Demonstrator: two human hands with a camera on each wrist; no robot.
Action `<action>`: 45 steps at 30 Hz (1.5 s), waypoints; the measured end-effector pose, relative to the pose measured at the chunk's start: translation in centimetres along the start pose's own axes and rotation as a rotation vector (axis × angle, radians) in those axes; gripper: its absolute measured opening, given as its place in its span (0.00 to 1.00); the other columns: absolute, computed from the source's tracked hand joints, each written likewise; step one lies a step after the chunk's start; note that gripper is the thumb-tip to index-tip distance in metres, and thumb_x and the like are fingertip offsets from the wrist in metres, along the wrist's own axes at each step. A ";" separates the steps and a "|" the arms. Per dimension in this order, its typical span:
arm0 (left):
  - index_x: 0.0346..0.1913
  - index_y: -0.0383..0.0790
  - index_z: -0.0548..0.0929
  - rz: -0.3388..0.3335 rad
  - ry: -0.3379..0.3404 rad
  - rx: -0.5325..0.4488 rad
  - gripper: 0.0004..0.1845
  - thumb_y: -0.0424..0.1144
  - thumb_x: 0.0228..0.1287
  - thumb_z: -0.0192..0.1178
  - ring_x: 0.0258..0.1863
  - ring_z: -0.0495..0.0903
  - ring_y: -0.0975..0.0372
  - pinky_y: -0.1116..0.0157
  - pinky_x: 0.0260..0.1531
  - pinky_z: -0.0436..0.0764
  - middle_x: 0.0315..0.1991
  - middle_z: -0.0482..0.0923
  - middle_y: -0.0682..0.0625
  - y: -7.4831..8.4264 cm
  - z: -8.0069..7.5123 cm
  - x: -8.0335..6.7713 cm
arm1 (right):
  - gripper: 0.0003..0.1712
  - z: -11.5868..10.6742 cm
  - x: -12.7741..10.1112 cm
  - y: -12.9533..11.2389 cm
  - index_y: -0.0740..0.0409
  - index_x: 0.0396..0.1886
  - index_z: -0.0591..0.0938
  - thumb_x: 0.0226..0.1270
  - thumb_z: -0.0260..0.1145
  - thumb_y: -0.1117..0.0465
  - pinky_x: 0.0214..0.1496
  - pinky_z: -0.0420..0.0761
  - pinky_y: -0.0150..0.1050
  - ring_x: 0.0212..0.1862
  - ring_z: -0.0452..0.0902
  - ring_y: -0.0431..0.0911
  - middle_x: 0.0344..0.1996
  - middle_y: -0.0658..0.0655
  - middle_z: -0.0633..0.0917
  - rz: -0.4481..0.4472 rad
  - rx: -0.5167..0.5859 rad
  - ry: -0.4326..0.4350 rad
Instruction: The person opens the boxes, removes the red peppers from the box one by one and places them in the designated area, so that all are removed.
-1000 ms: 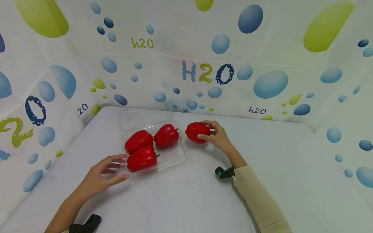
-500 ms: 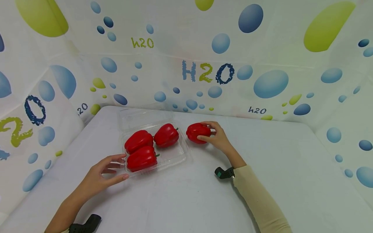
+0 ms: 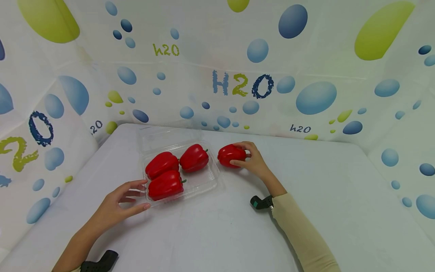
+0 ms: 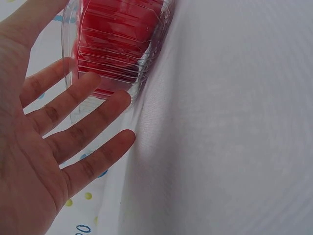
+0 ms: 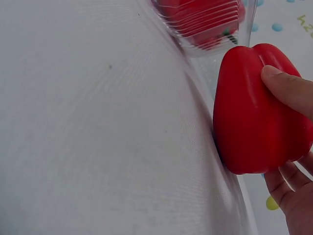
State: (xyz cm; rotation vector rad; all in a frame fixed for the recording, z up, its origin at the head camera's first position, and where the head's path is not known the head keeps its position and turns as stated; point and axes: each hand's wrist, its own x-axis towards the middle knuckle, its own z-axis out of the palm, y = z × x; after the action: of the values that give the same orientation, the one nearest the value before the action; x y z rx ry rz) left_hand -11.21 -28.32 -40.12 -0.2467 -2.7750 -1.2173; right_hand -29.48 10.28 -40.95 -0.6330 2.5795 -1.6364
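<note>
My right hand (image 3: 254, 160) grips a red bell pepper (image 3: 229, 155) just right of the clear plastic container, thumb on the near side. In the right wrist view the thumb presses the side of this pepper (image 5: 257, 112) and the other fingers are partly hidden behind it. Three more red bell peppers lie inside the container (image 3: 200, 181): one at the back left (image 3: 162, 165), one in front (image 3: 166, 186), one at the right (image 3: 194, 158). My left hand (image 3: 119, 202) is at the container's left side, fingers spread. The left wrist view shows its fingertips (image 4: 122, 100) right at the ribbed wall.
The container's hinged clear lid (image 3: 170, 138) stands open at the back. A white cloth covers the table (image 3: 217, 234). Behind it hangs a white curtain (image 3: 204, 37) printed with blue and green drops. Each wrist carries a black camera mount (image 3: 261, 202).
The bell pepper in my right hand has shifted and turned very slightly to the right. My left hand and the container have stayed in place.
</note>
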 end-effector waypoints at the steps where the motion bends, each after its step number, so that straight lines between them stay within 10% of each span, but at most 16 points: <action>1: 0.61 0.50 0.70 0.000 -0.001 -0.003 0.35 0.44 0.48 0.71 0.43 0.79 0.70 0.74 0.38 0.79 0.49 0.77 0.48 0.0 0.0 0.0 | 0.33 0.0 0.0 0.1 0.52 0.59 0.73 0.52 0.73 0.60 0.58 0.71 0.52 0.62 0.61 0.53 0.62 0.58 0.67 -0.005 -0.001 -0.002; 45: 0.62 0.51 0.70 -0.002 0.006 -0.004 0.35 0.44 0.48 0.71 0.44 0.79 0.68 0.74 0.38 0.79 0.50 0.77 0.48 0.0 0.1 0.0 | 0.26 0.0 -0.2 -0.9 0.57 0.57 0.74 0.58 0.68 0.61 0.52 0.74 0.46 0.62 0.61 0.53 0.62 0.60 0.66 -0.011 -0.008 0.005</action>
State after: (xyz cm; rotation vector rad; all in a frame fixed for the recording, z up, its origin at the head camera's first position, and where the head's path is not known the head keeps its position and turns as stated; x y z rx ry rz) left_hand -11.18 -28.26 -40.20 -0.2397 -2.7685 -1.2223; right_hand -29.01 9.98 -40.24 -0.6452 2.5917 -1.6334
